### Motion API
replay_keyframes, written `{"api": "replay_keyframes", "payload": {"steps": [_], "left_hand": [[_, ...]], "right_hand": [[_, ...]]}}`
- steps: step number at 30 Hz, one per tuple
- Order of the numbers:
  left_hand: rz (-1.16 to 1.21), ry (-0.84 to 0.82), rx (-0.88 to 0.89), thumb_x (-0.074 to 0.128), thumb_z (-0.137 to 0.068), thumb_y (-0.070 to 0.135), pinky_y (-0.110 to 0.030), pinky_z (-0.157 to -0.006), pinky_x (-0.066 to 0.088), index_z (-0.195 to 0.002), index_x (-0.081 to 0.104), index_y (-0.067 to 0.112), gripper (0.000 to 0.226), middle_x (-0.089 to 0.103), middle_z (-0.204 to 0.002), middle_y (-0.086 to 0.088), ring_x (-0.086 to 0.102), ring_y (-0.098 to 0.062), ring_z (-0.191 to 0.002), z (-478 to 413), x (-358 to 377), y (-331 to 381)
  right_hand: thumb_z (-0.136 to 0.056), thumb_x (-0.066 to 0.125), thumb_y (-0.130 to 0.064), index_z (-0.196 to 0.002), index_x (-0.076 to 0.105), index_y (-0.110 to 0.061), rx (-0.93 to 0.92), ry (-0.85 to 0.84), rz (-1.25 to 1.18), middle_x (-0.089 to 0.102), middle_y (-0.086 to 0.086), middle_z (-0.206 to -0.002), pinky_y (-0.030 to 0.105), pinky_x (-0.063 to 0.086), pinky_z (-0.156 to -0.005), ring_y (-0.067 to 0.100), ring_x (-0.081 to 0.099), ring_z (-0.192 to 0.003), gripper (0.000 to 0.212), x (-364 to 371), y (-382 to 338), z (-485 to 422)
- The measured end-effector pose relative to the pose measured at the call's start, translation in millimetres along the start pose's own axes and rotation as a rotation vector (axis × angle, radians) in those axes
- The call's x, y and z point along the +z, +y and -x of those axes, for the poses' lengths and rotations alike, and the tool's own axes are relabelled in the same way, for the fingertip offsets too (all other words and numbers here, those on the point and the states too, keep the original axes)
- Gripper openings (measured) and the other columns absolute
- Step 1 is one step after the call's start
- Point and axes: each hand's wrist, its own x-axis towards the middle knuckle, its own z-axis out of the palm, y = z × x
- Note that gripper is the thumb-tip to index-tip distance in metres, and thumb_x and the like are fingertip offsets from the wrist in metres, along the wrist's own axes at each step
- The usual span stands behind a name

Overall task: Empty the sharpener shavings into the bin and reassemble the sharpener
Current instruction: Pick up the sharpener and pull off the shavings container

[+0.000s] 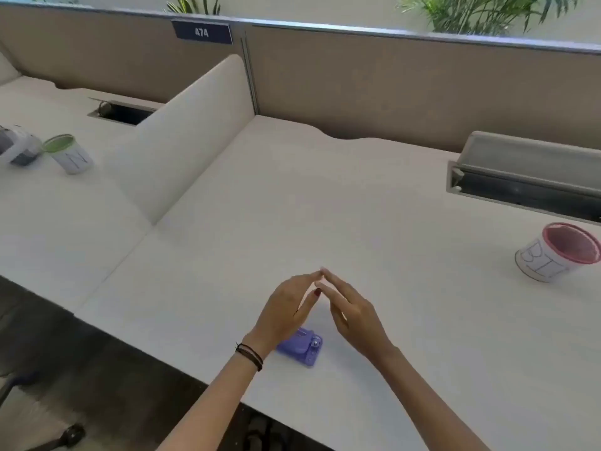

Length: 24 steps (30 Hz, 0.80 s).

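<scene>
A small purple sharpener lies on the white desk near its front edge. It sits just under my left wrist and is partly hidden by it. My left hand and my right hand hover above the desk just beyond the sharpener. Their fingers are straight and the fingertips touch each other, and neither hand holds anything. A white cup with a red rim, marked with letters that start "BI", stands at the desk's right side, well away from both hands.
A low divider panel separates this desk from the one on the left, where a green-rimmed cup and a grey object stand. An open cable tray is at the back right. A brown partition wall runs behind.
</scene>
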Motion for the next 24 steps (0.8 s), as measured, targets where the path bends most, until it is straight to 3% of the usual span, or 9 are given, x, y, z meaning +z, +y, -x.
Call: {"api": "replay_keyframes", "payload": {"steps": [4, 9, 18, 24], "left_hand": [[0.023, -0.007, -0.058, 0.033, -0.097, 0.039, -0.034, -0.102, 0.044, -0.128, 0.054, 0.017, 0.044, 0.061, -0.126, 0.002, 0.054, -0.01, -0.117, 38.9, 14.6, -16.5], [0.124, -0.02, -0.053, 0.045, -0.095, 0.027, -0.021, -0.105, 0.036, -0.126, 0.056, 0.015, 0.034, 0.052, -0.126, 0.013, 0.039, 0.01, -0.117, 55.7, 22.9, -35.2], [0.162, -0.04, -0.006, 0.064, -0.079, 0.046, -0.015, -0.114, 0.021, -0.127, 0.053, 0.013, 0.059, 0.049, -0.129, 0.012, 0.036, 0.005, -0.124, 62.1, 27.6, -43.2], [0.104, -0.069, 0.027, 0.074, -0.072, 0.043, -0.026, -0.114, 0.023, -0.126, 0.055, 0.013, 0.064, 0.06, -0.126, -0.002, 0.04, 0.005, -0.117, 62.1, 29.5, -46.2]], "right_hand": [[-0.085, 0.052, 0.009, -0.126, 0.055, -0.01, 0.053, -0.123, -0.063, 0.047, 0.006, -0.141, 0.032, 0.058, -0.079, 0.018, 0.058, -0.117, 0.045, 20.6, -10.3, 27.7], [-0.083, 0.054, 0.009, -0.12, 0.059, -0.01, 0.114, -0.182, -0.103, 0.05, 0.004, -0.139, 0.031, 0.059, -0.069, 0.02, 0.064, -0.106, 0.042, 30.9, -13.8, 39.3], [-0.09, 0.049, 0.0, -0.124, 0.055, -0.011, 0.134, -0.21, -0.099, 0.051, 0.003, -0.138, 0.022, 0.05, -0.081, 0.015, 0.058, -0.115, 0.036, 35.3, -13.2, 40.4], [-0.089, 0.049, 0.003, -0.123, 0.056, -0.007, 0.17, -0.216, -0.114, 0.054, 0.008, -0.133, 0.026, 0.051, -0.081, 0.021, 0.059, -0.113, 0.035, 36.0, -13.4, 42.5]]}}
